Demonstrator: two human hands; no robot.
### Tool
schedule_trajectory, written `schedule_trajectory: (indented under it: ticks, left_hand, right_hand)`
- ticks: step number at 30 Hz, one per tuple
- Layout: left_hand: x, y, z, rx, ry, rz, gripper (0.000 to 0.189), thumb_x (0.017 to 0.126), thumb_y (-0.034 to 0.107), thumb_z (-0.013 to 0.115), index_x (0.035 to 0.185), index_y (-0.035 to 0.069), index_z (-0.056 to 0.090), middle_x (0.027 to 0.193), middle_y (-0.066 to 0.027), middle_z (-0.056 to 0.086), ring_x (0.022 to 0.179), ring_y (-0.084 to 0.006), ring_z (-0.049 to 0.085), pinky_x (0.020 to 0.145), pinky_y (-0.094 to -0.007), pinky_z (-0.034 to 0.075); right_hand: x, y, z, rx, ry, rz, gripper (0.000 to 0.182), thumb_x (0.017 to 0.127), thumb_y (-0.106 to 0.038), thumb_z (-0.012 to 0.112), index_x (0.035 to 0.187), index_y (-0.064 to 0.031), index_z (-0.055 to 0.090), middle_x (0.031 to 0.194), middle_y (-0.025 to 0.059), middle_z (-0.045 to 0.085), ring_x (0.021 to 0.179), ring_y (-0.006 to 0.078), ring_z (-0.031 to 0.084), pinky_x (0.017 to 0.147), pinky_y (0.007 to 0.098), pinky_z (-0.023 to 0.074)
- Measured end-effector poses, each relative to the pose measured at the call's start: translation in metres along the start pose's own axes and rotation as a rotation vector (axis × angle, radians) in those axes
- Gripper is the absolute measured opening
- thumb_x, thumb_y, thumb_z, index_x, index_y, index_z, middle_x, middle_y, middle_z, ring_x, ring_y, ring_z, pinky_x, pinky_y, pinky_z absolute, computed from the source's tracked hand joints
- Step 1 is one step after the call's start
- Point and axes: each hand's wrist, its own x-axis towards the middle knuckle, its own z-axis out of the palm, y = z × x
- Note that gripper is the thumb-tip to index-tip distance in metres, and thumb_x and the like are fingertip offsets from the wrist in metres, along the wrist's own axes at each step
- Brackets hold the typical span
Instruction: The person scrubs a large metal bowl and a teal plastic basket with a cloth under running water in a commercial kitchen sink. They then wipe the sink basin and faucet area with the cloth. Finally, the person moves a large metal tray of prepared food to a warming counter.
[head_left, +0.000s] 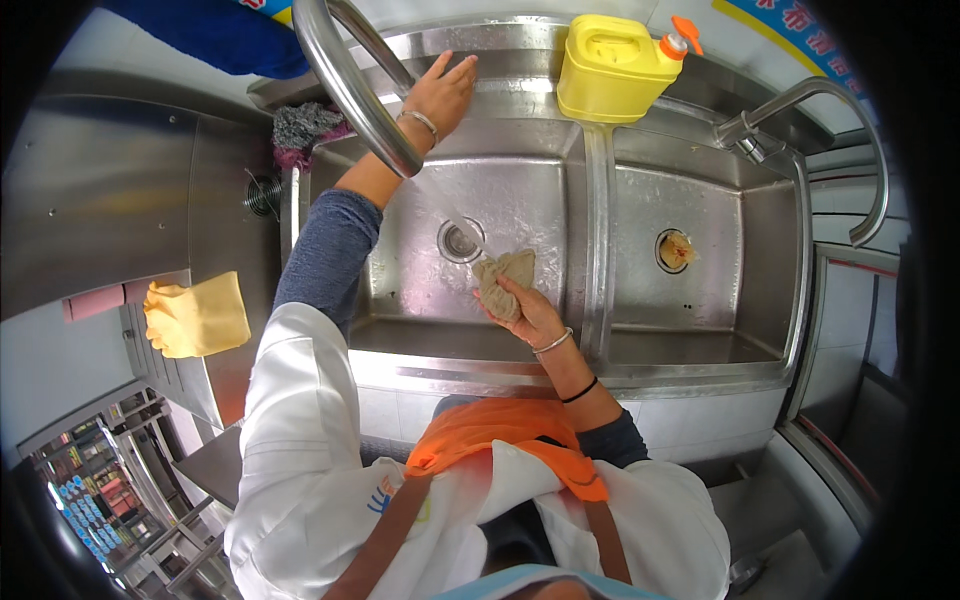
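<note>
A wet beige cloth (504, 281) is bunched in my right hand (534, 311), low over the left basin (517, 195) of a double stainless-steel sink. Water runs from the curved faucet spout (360, 90) in a thin stream onto the cloth. My left hand (444, 94) reaches past the spout to the back ledge, beside the faucet's upright pipe. Its fingers are spread and no object shows in it. Whether it touches the faucet is hidden. Below the stream lies a round drain (460, 240).
A yellow plastic jug (615, 67) with an orange pump stands on the back ledge. Food scraps (678, 251) sit in the right basin's drain, near a second faucet (862, 150). Left are grey scouring mesh (304, 126) and a folded yellow cloth (199, 315) on a steel counter.
</note>
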Motion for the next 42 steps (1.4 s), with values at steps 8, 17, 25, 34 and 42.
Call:
schedule_trajectory:
  ticks: [8, 17, 25, 34, 42]
  left_hand:
    - [-0.014, 0.001, -0.004, -0.391, 0.146, -0.237, 0.042, 0.076, 0.018, 0.056, 0.114, 0.003, 0.051, 0.121, -0.0093, 0.049, 0.117, -0.0227, 0.040, 0.099, -0.0364, 0.030]
    - [-0.151, 0.177, -0.046, -3.640, 0.086, -0.130, 0.091, 0.070, 0.070, 0.044, 0.136, 0.011, 0.023, 0.135, -0.0172, 0.029, 0.123, -0.0314, 0.031, 0.100, -0.0447, 0.028]
    - [-0.191, 0.119, -0.083, -2.884, 0.196, -0.372, 0.058, 0.072, 0.031, 0.067, 0.115, 0.003, 0.042, 0.102, -0.0065, 0.049, 0.094, -0.0153, 0.049, 0.084, -0.0298, 0.042]
    - [-0.186, 0.111, -0.103, -2.312, 0.154, -0.612, 0.016, 0.067, 0.010, 0.060, 0.078, 0.005, 0.050, 0.067, -0.0048, 0.053, 0.065, -0.0141, 0.050, 0.060, -0.0299, 0.042]
    - [-0.166, 0.131, -0.102, -1.536, 0.214, -1.005, 0.010, 0.067, 0.006, 0.051, 0.076, 0.005, 0.053, 0.075, -0.0139, 0.059, 0.070, -0.0331, 0.055, 0.063, -0.0409, 0.043]
  right_hand:
    - [-0.018, -0.030, 0.023, 0.329, -0.128, 0.046, 0.046, 0.085, -0.025, 0.055, 0.124, -0.0080, 0.038, 0.116, 0.0195, 0.046, 0.082, 0.0189, 0.054, 0.057, 0.0188, 0.0444]
    - [-0.010, -0.003, 0.069, 0.734, -0.602, 0.201, 0.048, 0.086, -0.032, 0.050, 0.125, -0.0084, 0.036, 0.116, 0.0192, 0.040, 0.076, 0.0170, 0.048, 0.048, 0.0204, 0.0391]
    - [-0.040, 0.024, 0.100, 0.557, -0.352, 0.291, 0.053, 0.083, -0.035, 0.056, 0.120, -0.0018, 0.037, 0.111, 0.0162, 0.039, 0.081, 0.0164, 0.045, 0.064, 0.0214, 0.0435]
    - [-0.025, -0.001, 0.101, -0.520, -0.144, 0.277, 0.022, 0.079, -0.020, 0.057, 0.091, -0.0027, 0.051, 0.072, 0.0034, 0.051, 0.055, 0.0092, 0.042, 0.040, 0.0183, 0.0294]
    - [0.026, 0.012, 0.067, -0.889, -0.069, -0.213, 0.009, 0.079, -0.016, 0.055, 0.080, -0.0088, 0.050, 0.061, -0.0010, 0.046, 0.047, 0.0065, 0.040, 0.038, 0.0198, 0.0265]
